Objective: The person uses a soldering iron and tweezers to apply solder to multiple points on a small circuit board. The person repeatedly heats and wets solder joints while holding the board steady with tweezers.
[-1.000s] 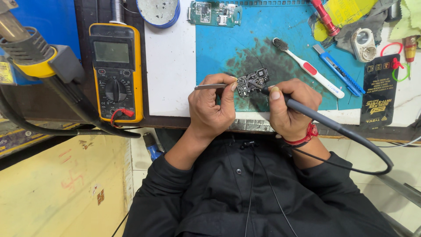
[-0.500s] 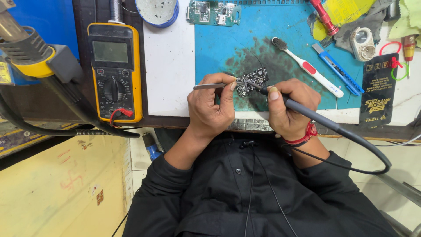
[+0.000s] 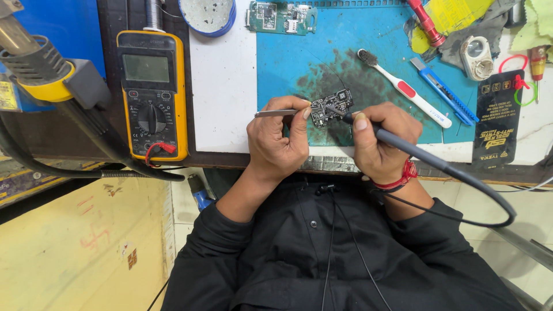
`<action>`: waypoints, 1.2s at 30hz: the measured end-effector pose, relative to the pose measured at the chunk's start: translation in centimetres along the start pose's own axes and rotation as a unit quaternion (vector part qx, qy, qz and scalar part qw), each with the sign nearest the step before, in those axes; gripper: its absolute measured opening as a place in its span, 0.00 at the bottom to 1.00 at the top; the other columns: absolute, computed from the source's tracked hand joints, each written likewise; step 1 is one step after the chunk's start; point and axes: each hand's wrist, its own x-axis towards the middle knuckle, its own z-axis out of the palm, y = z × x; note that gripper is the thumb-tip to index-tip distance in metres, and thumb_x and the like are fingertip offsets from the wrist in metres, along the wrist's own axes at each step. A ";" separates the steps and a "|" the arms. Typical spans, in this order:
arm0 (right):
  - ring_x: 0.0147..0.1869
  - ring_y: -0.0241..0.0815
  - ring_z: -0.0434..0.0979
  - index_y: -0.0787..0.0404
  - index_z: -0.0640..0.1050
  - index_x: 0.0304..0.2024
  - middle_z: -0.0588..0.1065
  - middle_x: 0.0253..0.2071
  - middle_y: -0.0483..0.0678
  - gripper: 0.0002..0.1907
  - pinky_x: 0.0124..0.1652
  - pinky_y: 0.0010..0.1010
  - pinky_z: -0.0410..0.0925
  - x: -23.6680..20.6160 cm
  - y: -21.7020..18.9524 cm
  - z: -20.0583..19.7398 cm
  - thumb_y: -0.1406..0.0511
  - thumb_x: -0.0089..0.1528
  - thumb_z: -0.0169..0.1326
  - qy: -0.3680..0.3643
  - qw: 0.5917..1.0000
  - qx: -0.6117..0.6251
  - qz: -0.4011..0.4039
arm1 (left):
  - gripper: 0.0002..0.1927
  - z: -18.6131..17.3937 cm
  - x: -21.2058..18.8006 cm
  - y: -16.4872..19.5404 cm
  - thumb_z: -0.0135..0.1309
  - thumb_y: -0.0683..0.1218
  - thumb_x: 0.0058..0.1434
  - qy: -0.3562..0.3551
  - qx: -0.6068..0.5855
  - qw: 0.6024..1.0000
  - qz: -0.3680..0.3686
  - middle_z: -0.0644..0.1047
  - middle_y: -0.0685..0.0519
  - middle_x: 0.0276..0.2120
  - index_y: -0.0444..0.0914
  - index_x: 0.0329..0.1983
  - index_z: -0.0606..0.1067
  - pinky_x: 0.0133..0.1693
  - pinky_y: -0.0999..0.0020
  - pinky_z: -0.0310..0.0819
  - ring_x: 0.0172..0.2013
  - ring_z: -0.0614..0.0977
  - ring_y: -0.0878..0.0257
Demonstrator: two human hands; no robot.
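**Bench inspection: small circuit board under both hands**

The left hand (image 3: 276,141) has its grip closed on a pair of metal tweezers (image 3: 275,113), pinched between thumb and forefinger, the tips reaching to the left edge of a small dark circuit board (image 3: 331,105). The right hand (image 3: 380,141) has its grip closed around a soldering iron (image 3: 403,148), held like a pen, the tip resting on the board's upper face. The iron's grey cable loops away to the right, past a red wrist band.

The board lies on a blue work mat (image 3: 299,57) on the table (image 3: 222,86), near the mat's front edge, within a dark stained patch (the stain spreads up toward the mat's middle).

Other items noted:
- A yellow multimeter (image 3: 152,95) stands left of the mat, well apart from the hands.
- A green circuit board (image 3: 282,16) lies at the mat's far edge.
- A white toothbrush (image 3: 403,89) with a dirty head lies just right of the board, and a blue utility knife (image 3: 443,92) beside it.
- A hot-air nozzle (image 3: 34,60) with a yellow collar sits at far left.
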 end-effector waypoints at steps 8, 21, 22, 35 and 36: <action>0.28 0.41 0.74 0.65 0.76 0.36 0.75 0.31 0.50 0.10 0.31 0.29 0.64 0.1 0.0 0.1 0.66 0.72 0.56 0.001 1.000 -0.009 -0.003 | 0.04 -0.1 0.0 0.0 0.58 0.36 0.69 0.001 0.001 1.000 0.006 0.80 0.52 0.38 0.35 0.44 0.75 0.34 0.73 0.75 0.31 0.81 0.67; 0.28 0.42 0.73 0.65 0.76 0.37 0.74 0.30 0.50 0.10 0.31 0.30 0.63 0.1 -0.1 -0.1 0.66 0.72 0.56 -0.004 1.000 -0.024 -0.003 | 0.04 0.0 -0.1 -0.1 0.58 0.35 0.69 0.003 -0.005 1.000 0.003 0.80 0.52 0.38 0.35 0.44 0.75 0.32 0.73 0.73 0.29 0.80 0.68; 0.27 0.42 0.73 0.65 0.76 0.36 0.74 0.30 0.50 0.10 0.31 0.30 0.63 0.0 -0.2 -0.1 0.66 0.72 0.56 -0.004 1.000 -0.023 0.001 | 0.04 0.0 -0.1 -0.1 0.58 0.35 0.69 0.004 -0.002 1.000 0.003 0.80 0.52 0.38 0.35 0.44 0.76 0.32 0.73 0.73 0.29 0.80 0.68; 0.28 0.42 0.75 0.65 0.76 0.36 0.75 0.30 0.49 0.11 0.31 0.29 0.64 0.1 0.0 0.0 0.65 0.72 0.56 -0.006 1.000 -0.016 -0.005 | 0.04 0.0 0.0 -0.2 0.58 0.35 0.68 0.003 -0.003 1.000 0.003 0.80 0.51 0.38 0.34 0.43 0.76 0.32 0.73 0.74 0.29 0.80 0.67; 0.29 0.42 0.75 0.65 0.76 0.36 0.75 0.31 0.50 0.11 0.32 0.29 0.65 0.1 -0.1 0.0 0.65 0.72 0.55 -0.004 1.000 -0.014 -0.007 | 0.04 0.0 0.0 -0.2 0.58 0.35 0.69 0.004 -0.001 1.000 0.006 0.80 0.51 0.38 0.35 0.43 0.75 0.32 0.73 0.74 0.29 0.80 0.67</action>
